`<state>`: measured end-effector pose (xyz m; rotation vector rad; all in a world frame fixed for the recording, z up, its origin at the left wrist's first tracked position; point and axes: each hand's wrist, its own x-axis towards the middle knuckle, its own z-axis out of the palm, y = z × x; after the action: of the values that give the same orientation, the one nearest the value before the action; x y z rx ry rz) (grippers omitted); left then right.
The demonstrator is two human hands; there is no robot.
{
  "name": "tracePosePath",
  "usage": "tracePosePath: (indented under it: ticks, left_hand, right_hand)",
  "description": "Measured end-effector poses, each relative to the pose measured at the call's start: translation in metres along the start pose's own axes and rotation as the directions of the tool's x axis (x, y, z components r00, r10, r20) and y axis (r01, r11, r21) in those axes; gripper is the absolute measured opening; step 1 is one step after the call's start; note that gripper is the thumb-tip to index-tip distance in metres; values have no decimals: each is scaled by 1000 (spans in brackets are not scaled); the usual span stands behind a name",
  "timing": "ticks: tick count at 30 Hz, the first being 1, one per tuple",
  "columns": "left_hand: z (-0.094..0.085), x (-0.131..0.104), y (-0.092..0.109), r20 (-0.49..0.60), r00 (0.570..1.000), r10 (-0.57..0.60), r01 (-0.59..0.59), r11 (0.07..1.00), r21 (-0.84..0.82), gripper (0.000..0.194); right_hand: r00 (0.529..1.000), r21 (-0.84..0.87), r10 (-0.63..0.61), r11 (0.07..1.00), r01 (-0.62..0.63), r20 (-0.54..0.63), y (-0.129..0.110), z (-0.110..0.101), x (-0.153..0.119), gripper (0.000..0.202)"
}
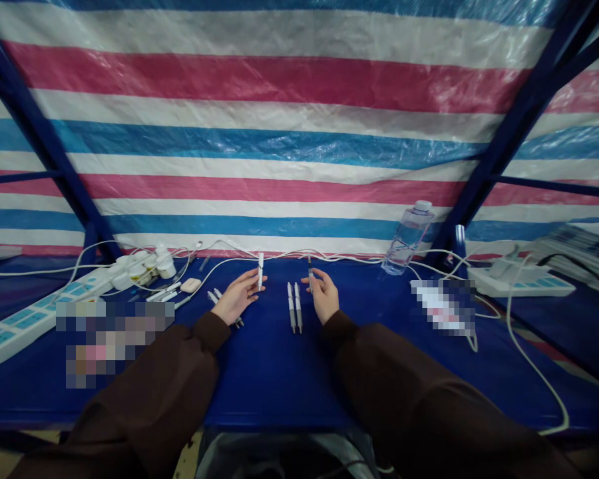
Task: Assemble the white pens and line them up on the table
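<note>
Between the fingers of my left hand (pixel 237 296) a white pen piece (pixel 260 271) stands upright. My right hand (pixel 324 296) pinches a thin grey and dark pen piece (pixel 310 271), also roughly upright. The two pieces are apart. Two white and grey pens (pixel 295 307) lie side by side on the blue table (pixel 279 386), between my hands and nearer the right one. More pens (pixel 213 297) lie partly hidden under my left hand.
Left are a long power strip (pixel 44 313), plugged-in chargers (pixel 164 261), a small white case (pixel 190 285) and loose pens. A clear bottle (pixel 407 239) stands back right, near another power strip (pixel 524 285). Cables (pixel 539 372) run along the back and right.
</note>
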<state>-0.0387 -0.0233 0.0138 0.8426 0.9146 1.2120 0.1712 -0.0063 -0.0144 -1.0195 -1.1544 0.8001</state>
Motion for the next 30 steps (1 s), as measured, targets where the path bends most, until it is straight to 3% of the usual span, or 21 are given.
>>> tracePosePath:
  ticks: [13,20,30]
  left_hand:
    - [1,0,0,7,1000,1,-1,998,-69,26]
    - [0,0,-1,24,1000,-6,7,998,-55,28]
    - [0,1,-2,34,999,-5,6,999,-49,29]
  right_hand:
    - [995,-86,-99,991,98,-2,-2,-1,-1,41]
    - [987,-149,-156,976,159,34,-4,-2,0,18]
    - [983,-270,-170,945,183,72,-4,-5,-1,14]
